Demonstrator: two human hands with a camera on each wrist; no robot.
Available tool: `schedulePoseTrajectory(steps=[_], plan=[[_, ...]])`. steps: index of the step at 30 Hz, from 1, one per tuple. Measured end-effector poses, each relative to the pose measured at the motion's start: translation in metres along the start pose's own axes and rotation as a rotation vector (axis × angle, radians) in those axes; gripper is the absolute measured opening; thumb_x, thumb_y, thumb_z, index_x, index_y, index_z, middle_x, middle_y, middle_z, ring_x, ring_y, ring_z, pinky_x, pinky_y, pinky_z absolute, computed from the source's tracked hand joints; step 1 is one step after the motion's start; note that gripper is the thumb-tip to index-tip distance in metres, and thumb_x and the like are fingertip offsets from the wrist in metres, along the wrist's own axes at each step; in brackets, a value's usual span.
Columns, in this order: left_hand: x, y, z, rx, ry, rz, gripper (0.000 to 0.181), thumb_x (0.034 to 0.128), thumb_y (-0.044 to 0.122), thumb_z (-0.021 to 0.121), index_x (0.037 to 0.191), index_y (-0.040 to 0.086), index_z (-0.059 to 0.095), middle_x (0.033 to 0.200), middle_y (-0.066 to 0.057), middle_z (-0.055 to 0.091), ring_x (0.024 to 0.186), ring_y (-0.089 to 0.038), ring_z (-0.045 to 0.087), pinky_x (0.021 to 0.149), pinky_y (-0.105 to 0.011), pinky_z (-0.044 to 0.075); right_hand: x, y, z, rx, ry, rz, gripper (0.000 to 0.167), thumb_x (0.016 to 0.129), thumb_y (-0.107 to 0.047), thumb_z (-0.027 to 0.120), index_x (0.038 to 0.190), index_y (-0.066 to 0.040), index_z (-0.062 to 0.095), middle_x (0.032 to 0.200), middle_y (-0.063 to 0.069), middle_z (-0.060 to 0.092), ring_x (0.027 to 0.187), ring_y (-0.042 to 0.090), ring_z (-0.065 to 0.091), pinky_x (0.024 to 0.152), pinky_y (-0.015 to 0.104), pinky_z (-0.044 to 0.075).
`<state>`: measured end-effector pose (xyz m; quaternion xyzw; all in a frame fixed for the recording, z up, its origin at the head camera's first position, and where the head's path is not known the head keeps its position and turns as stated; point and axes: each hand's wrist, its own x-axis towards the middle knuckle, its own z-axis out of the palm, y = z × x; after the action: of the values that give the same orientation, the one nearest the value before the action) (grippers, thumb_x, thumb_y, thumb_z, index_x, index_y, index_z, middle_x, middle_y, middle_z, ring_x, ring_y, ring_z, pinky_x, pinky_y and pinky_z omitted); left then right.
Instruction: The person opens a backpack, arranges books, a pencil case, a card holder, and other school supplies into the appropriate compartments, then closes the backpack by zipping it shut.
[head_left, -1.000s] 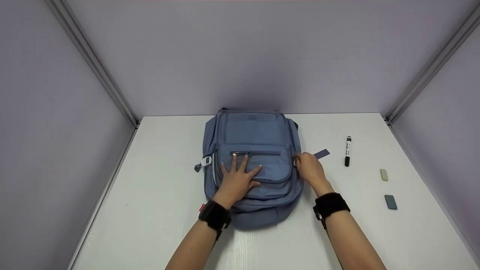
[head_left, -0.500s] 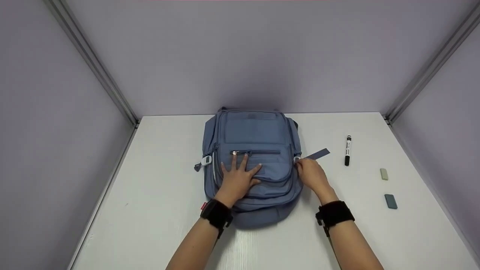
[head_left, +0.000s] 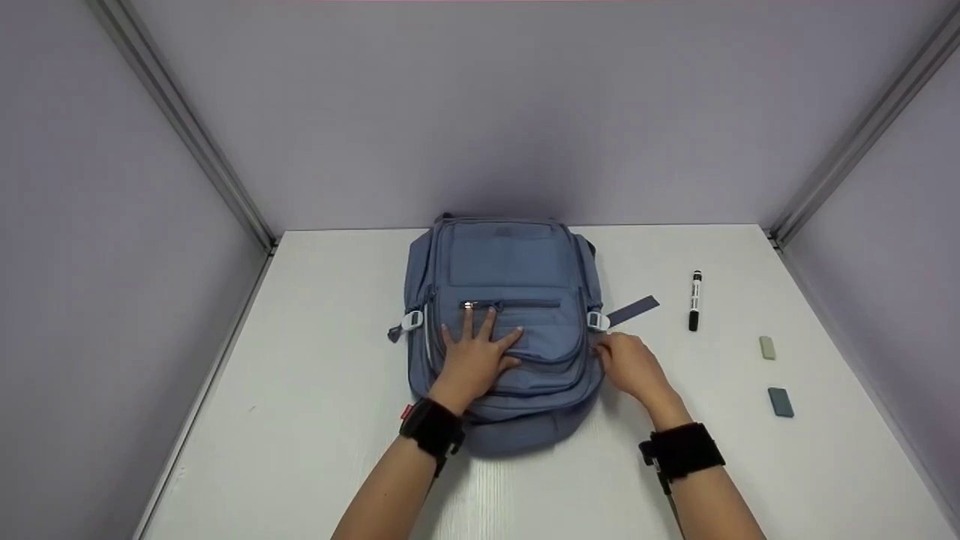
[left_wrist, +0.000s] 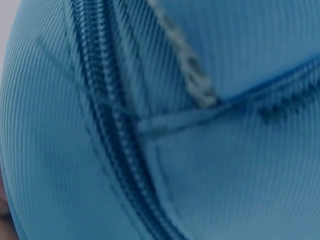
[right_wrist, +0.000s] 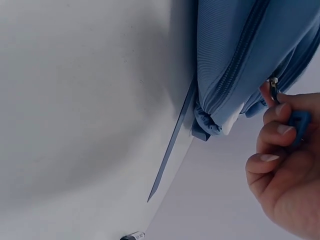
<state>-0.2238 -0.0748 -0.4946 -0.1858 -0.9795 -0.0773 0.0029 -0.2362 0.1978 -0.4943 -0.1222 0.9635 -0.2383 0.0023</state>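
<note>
While the left hand lies flat on the front of the blue backpack, fingers spread wide and holding nothing, the right hand has its fingers curled in, pinching a zipper pull at the bag's right edge, just below a white buckle. The backpack lies on the white table, near the back wall.

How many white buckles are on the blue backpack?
2: in the head view, the left buckle is on the backpack's left side, and the right buckle is on its right side, just beyond the right hand. Others may be hidden underneath.
</note>
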Motion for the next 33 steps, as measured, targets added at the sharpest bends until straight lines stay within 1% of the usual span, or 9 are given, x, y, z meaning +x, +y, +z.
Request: schedulePoseTrajectory(steps=[3,7,10,14,18,24,30,33], plan=[[0.0,0.0,0.0,0.009,-0.003,0.001,0.054,0.0944,0.057,0.045,0.145,0.04,0.046,0.156,-0.014,0.031,0.142,-0.049,0.018,0.096,-0.076,0.027,-0.007,-0.001,-0.002,0.005,-0.03,0.0,0.012,0.093,0.0,0.06,0.092,0.003,0.071,0.084,0.012,0.068,0.076,0.027,0.063,0.069,0.046,0.05],[0.001,0.0,0.0,-0.002,-0.033,-0.01,0.054,0.095,0.057,0.043,0.146,0.042,0.044,0.158,-0.013,0.028,0.143,-0.048,0.015,0.098,-0.075,0.025,-0.015,-0.005,-0.005,-0.002,-0.063,-0.038,0.012,0.091,0.0,0.062,0.095,0.003,0.074,0.089,0.012,0.07,0.083,0.029,0.067,0.074,0.046,0.052],[0.001,-0.001,0.0,-0.012,-0.05,-0.017,0.054,0.0953,0.058,0.041,0.147,0.042,0.043,0.159,-0.012,0.026,0.144,-0.047,0.013,0.098,-0.075,0.024,-0.02,-0.009,-0.007,0.001,-0.08,-0.065,0.011,0.09,0.0,0.064,0.093,0.001,0.075,0.089,0.011,0.071,0.083,0.028,0.067,0.075,0.045,0.053],[0.002,-0.001,0.0,-0.013,-0.051,-0.016,0.054,0.0956,0.059,0.04,0.147,0.042,0.042,0.159,-0.012,0.026,0.144,-0.047,0.013,0.098,-0.075,0.024,-0.025,-0.015,-0.011,0.01,-0.116,-0.08,0.011,0.09,0.0,0.065,0.091,-0.001,0.075,0.087,0.008,0.071,0.079,0.023,0.066,0.072,0.043,0.052],[0.002,0.0,-0.001,-0.014,-0.052,-0.018,0.053,0.0962,0.058,0.04,0.147,0.043,0.043,0.159,-0.012,0.026,0.143,-0.047,0.014,0.098,-0.075,0.024,-0.029,-0.019,-0.013,0.023,-0.158,-0.097,0.011,0.09,0.0,0.064,0.091,-0.002,0.076,0.084,0.004,0.07,0.072,0.016,0.061,0.068,0.04,0.051],[0.003,0.0,-0.004,-0.026,-0.05,-0.026,0.051,0.0967,0.057,0.041,0.145,0.042,0.045,0.158,-0.012,0.028,0.143,-0.047,0.016,0.097,-0.076,0.025,-0.032,-0.025,-0.016,0.067,-0.194,-0.164,0.013,0.091,0.0,0.064,0.082,-0.004,0.073,0.071,-0.002,0.06,0.061,0.011,0.049,0.059,0.033,0.043],[0.004,0.0,-0.003,-0.036,-0.047,-0.025,0.051,0.0969,0.056,0.041,0.145,0.042,0.046,0.158,-0.012,0.028,0.143,-0.047,0.016,0.097,-0.076,0.025,-0.033,-0.035,-0.017,0.141,-0.258,-0.185,0.018,0.093,-0.003,0.063,0.076,-0.004,0.068,0.063,-0.007,0.05,0.057,0.008,0.046,0.055,0.029,0.041],[0.004,0.0,-0.002,-0.038,-0.043,-0.022,0.051,0.0967,0.056,0.041,0.145,0.042,0.046,0.158,-0.012,0.028,0.143,-0.047,0.015,0.097,-0.076,0.024,-0.034,-0.04,-0.016,0.156,-0.282,-0.2,0.018,0.093,-0.005,0.063,0.075,-0.006,0.068,0.061,-0.009,0.046,0.056,0.007,0.044,0.054,0.028,0.039]])
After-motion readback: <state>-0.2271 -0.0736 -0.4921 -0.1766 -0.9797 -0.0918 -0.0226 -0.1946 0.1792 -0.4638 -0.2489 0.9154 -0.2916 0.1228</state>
